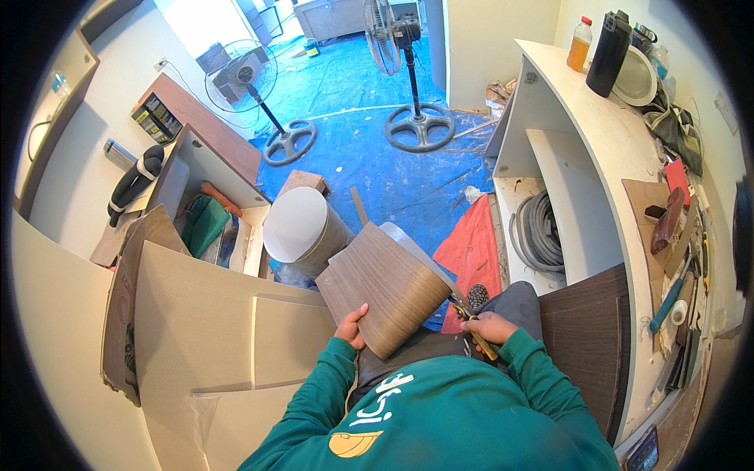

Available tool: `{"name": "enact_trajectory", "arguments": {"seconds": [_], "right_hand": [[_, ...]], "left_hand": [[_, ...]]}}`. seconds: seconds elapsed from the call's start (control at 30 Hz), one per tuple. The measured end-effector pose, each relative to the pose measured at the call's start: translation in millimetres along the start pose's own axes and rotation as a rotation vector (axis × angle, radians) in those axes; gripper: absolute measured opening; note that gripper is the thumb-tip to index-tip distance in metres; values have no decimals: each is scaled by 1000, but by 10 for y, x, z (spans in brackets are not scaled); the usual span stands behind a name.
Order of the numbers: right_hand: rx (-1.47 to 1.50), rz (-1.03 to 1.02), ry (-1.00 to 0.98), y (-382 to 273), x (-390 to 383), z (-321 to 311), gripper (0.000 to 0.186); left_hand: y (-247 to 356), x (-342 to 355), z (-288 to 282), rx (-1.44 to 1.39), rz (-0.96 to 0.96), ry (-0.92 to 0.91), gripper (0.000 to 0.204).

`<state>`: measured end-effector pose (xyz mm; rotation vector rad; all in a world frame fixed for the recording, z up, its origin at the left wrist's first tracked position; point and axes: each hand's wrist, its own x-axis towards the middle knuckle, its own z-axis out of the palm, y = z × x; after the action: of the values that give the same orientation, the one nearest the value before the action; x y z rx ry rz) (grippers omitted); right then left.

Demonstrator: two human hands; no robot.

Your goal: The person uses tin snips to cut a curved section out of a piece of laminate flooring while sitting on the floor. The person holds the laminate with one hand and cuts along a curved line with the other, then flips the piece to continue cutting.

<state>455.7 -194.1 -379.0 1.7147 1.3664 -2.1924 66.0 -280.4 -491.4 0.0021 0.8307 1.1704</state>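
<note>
A blue sheet (353, 141) covers most of the floor, scuffed and dotted with pale specks, with a red sheet (469, 243) right of centre. A cream wall (499, 39) stands at the upper right, a pale wall (94, 110) at the upper left, where white light glares. Along the right side curves an off-white bench (559, 72) with open compartments beneath. At left stands an open low cabinet (206, 161) with a brown top. Two pedestal fans (407, 31) stand toward the upper middle.
</note>
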Motion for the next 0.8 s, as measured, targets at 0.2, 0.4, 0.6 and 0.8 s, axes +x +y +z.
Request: {"name": "enact_trajectory", "arguments": {"seconds": [0.2, 0.4, 0.6, 0.8], "right_hand": [[-7, -2, 1, 6, 9, -5, 39], [-7, -22, 3, 10, -7, 8, 41], [-44, -40, 5, -19, -40, 21, 43], [-1, 2, 1, -86, -91, 18, 38]], "left_hand": [[21, -1, -8, -65, -38, -24, 63], [20, -7, 4, -59, -23, -39, 64], [4, -2, -7, -6, -2, -19, 62], [-7, -1, -19, -4, 15, -17, 62]]}}
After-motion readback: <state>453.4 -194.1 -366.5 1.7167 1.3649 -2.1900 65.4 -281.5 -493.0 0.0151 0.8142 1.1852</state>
